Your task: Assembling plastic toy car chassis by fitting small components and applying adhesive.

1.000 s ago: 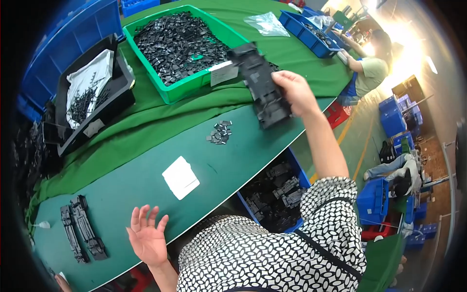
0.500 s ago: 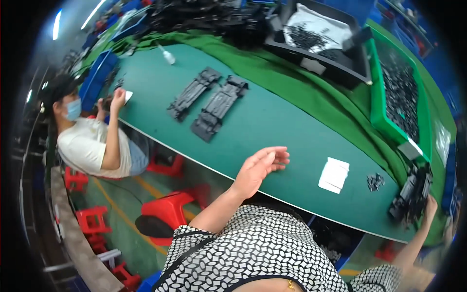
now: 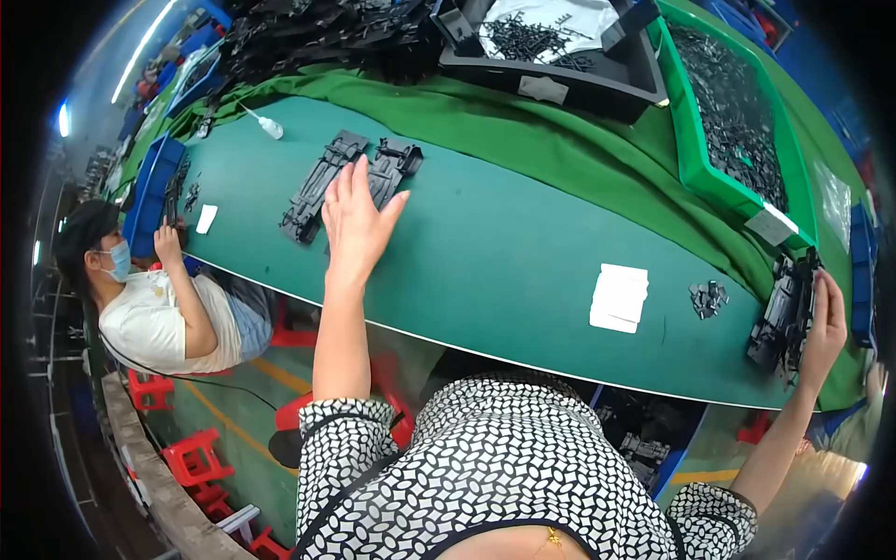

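Note:
Two long black plastic chassis parts lie side by side on the green table, left of the middle: a left chassis part (image 3: 322,182) and a right chassis part (image 3: 397,163). Over the lower portion of the right one is my left hand (image 3: 359,224), fingers stretched and thumb apart, holding nothing. It hides much of that part. At the table's right end my right hand (image 3: 823,322) has its fingers against the right side of further black chassis parts (image 3: 782,313), which stand close together there. A white stack of cards or labels (image 3: 619,299) and a small pile of black pieces (image 3: 709,299) lie between my hands.
Along the far edge runs a green cloth (image 3: 523,135), with a black bin (image 3: 560,79) and a green crate (image 3: 695,140) of small black parts. A white bottle (image 3: 269,127) lies at the far left. A masked co-worker (image 3: 168,317) sits left beside a blue bin (image 3: 154,196).
My left hand has moved left and away from me to the two chassis parts, its fingers spreading. My right hand stays at the right-hand chassis parts. The view has shifted; the co-worker's hand has lowered.

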A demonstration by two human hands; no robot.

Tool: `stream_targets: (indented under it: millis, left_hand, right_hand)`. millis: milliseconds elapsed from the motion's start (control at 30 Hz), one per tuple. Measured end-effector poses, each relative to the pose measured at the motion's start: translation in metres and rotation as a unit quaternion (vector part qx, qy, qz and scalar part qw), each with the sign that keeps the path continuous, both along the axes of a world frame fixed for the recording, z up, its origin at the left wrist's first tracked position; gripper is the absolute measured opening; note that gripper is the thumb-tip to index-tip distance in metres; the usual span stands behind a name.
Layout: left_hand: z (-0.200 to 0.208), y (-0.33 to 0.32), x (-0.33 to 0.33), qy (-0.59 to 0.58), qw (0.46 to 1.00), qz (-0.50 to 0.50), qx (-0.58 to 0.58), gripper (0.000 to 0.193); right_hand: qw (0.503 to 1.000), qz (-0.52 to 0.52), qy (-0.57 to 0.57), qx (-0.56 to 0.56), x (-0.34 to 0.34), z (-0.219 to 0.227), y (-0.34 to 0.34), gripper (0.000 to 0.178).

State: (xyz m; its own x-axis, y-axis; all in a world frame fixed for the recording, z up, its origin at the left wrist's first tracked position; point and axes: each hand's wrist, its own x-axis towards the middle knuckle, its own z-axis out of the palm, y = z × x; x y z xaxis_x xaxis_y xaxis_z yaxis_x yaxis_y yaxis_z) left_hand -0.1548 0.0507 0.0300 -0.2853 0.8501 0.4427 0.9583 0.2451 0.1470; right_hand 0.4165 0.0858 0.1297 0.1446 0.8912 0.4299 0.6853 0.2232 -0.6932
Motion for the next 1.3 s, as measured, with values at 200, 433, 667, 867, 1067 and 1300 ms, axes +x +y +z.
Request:
stream_targets:
  millis: [200,433,667,867,1067,1300]
  left_hand:
    - [-0.005,0.0,-0.007,-0.142,0.986,-0.008,-0.083,0.08]
    - [0.03,-0.016,0.089,-0.683,0.719,-0.125,0.044,0.1]
    - [0.023,-0.014,0.146,-0.737,0.661,-0.131,0.053,0.088]
    - [0.014,-0.032,0.136,-0.849,0.496,-0.18,0.029,0.047]
    - [0.012,-0.035,0.157,-0.926,0.31,-0.211,-0.039,0.056]
    - [0.002,-0.035,0.171,-0.944,0.267,-0.187,-0.041,0.08]
  right_hand:
    - [0.982,0.134,-0.131,-0.005,-0.089,0.004,-0.034,0.012]
    - [0.929,0.338,0.063,-0.138,-0.204,-0.043,-0.069,0.026]
    - [0.878,0.349,0.244,-0.218,-0.274,-0.089,-0.082,0.049]
    - [0.765,0.294,0.454,-0.349,-0.25,-0.097,-0.081,0.033]
    - [0.622,0.305,0.582,-0.427,-0.24,-0.099,-0.079,0.032]
    - [0.604,0.295,0.599,-0.434,-0.233,-0.1,-0.082,0.034]
